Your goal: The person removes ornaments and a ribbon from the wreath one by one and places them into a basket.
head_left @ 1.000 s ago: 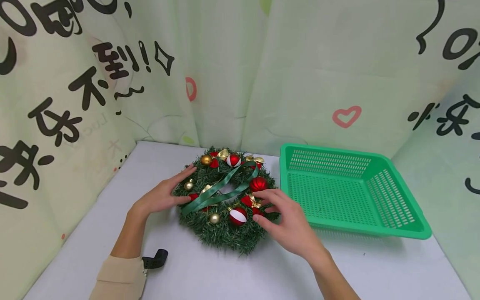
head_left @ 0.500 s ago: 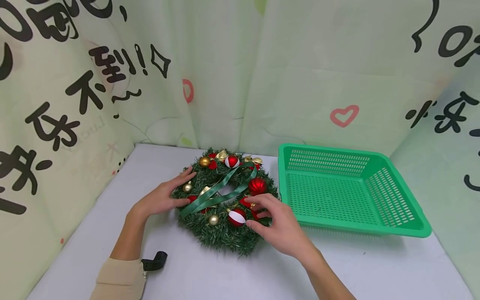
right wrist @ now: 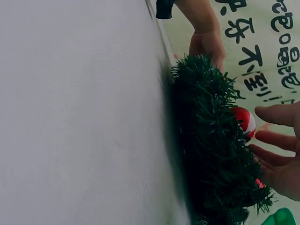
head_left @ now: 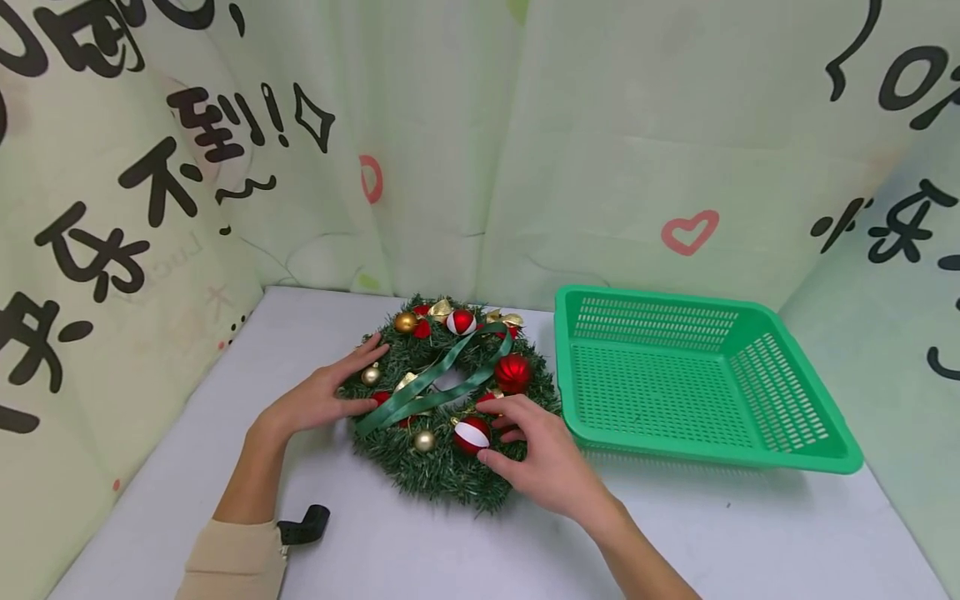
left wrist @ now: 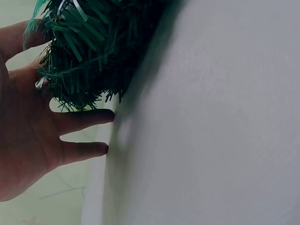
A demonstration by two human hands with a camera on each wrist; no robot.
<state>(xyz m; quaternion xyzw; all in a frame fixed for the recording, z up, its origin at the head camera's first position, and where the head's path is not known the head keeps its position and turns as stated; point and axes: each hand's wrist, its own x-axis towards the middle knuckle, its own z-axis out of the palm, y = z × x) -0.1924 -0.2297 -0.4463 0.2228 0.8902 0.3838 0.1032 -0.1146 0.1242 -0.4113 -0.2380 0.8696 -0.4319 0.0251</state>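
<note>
A green Christmas wreath [head_left: 450,481] lies on the table, dressed with red, gold and striped baubles and small bows. Across its centre runs a loop of green ribbon [head_left: 447,367]. My left hand [head_left: 318,398] rests against its left side with fingers spread; two straight fingertips reach down to the tabletop in the left wrist view. Over the lower right part, my right hand [head_left: 543,458] has its thumb and loosely bent fingers around a red-and-white bauble [head_left: 472,435]. In the right wrist view, a gap shows between the thumb and that bauble [right wrist: 243,121].
A green plastic basket [head_left: 712,457] with perforated sides stands right of the wreath. Behind and to the sides hangs a pale green curtain [head_left: 600,150] with black lettering. A black wrist-worn piece [head_left: 306,527] sits by the left sleeve. White tabletop [head_left: 420,550] stretches in front.
My right hand has shifted left and slightly down over the wreath, from the red bow toward the striped bauble. The left hand stays at the wreath's left side.
</note>
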